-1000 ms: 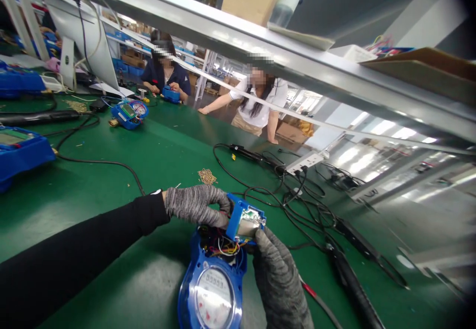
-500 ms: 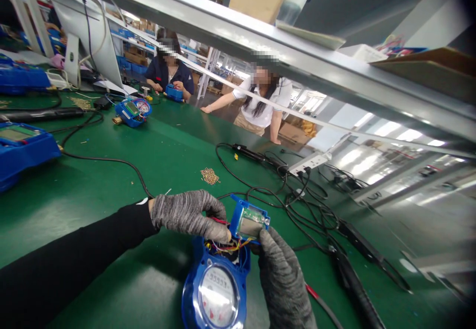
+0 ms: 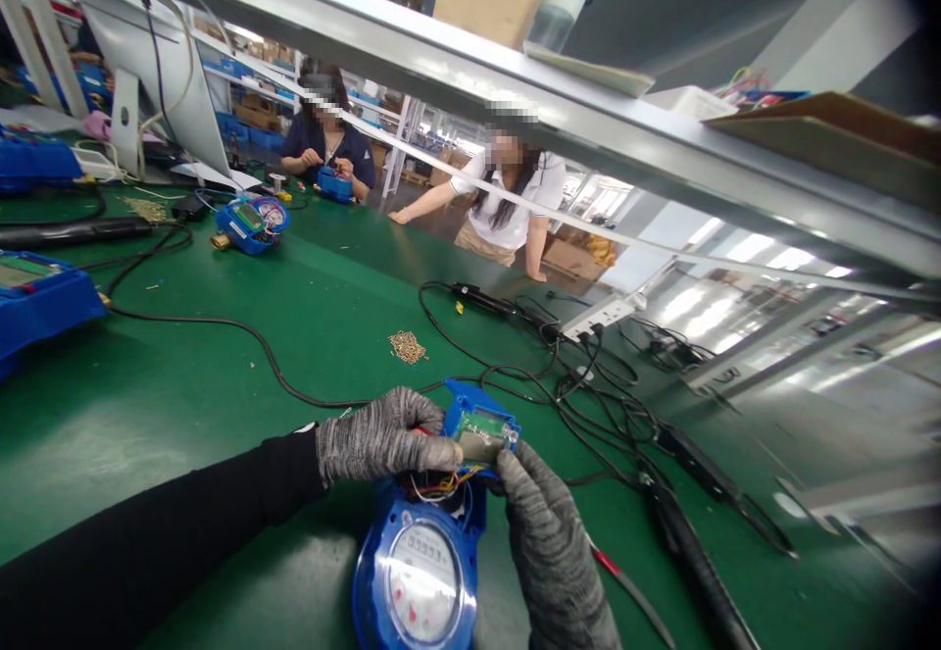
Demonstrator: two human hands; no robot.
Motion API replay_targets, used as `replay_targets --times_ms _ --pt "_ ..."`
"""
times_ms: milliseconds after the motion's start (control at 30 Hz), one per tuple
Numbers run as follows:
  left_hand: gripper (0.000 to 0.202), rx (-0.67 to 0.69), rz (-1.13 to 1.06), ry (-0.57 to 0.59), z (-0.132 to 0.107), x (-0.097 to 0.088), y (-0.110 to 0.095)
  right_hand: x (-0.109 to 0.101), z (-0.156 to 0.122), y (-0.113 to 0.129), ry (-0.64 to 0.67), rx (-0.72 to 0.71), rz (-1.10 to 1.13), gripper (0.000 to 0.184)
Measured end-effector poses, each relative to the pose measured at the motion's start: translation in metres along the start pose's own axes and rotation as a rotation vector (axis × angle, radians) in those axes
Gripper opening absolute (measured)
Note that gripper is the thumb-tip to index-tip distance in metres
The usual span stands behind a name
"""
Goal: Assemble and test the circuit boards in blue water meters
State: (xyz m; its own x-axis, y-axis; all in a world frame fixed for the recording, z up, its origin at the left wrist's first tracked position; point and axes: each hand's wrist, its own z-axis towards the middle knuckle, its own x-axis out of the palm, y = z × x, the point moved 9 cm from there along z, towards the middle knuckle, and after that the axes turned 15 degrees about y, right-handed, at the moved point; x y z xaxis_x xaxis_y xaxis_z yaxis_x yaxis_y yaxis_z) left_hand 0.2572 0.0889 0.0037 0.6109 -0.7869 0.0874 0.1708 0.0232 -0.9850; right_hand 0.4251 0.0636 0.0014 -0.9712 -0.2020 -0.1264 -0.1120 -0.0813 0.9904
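Both gloved hands are on the little blue display module (image 3: 481, 439), which is tipped up right behind the round dial of the blue water meter (image 3: 418, 572). Right hand (image 3: 559, 542) has it gripped at the lower right corner, thumb up front. Left hand (image 3: 389, 437) is curled in with its thumb against the left edge, but can't tell if it's pinching the module or a red wire there. Colored wires (image 3: 445, 486) bunch up just below. Meter's lying on the green tabletop (image 3: 242, 474), with a small pile of brass-colored screws (image 3: 407, 347) farther back and tangled black cables (image 3: 588, 405) off right.
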Motion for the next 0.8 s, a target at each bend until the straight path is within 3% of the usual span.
replay_targets --times_ms 133,367,467,667,800 --pt "0.048 0.043 -0.018 -0.038 -0.002 -0.003 0.004 0.009 0.005 0.012 0.074 -0.041 -0.02 0.038" --pt "0.054 0.016 -0.025 -0.073 -0.002 -0.005 0.008 0.007 0.009 0.017 0.068 -0.064 -0.061 0.039" --pt "0.05 -0.047 -0.004 -0.029 -0.005 -0.007 0.001 0.01 0.007 0.02 0.082 -0.066 -0.084 0.037" --pt "0.042 -0.146 0.125 0.187 -0.003 0.001 -0.025 0.008 0.0 0.023 0.052 -0.082 -0.071 0.03" --pt "0.044 -0.129 0.091 0.143 -0.004 0.002 -0.021 0.011 0.001 0.017 0.111 -0.055 -0.034 0.031"
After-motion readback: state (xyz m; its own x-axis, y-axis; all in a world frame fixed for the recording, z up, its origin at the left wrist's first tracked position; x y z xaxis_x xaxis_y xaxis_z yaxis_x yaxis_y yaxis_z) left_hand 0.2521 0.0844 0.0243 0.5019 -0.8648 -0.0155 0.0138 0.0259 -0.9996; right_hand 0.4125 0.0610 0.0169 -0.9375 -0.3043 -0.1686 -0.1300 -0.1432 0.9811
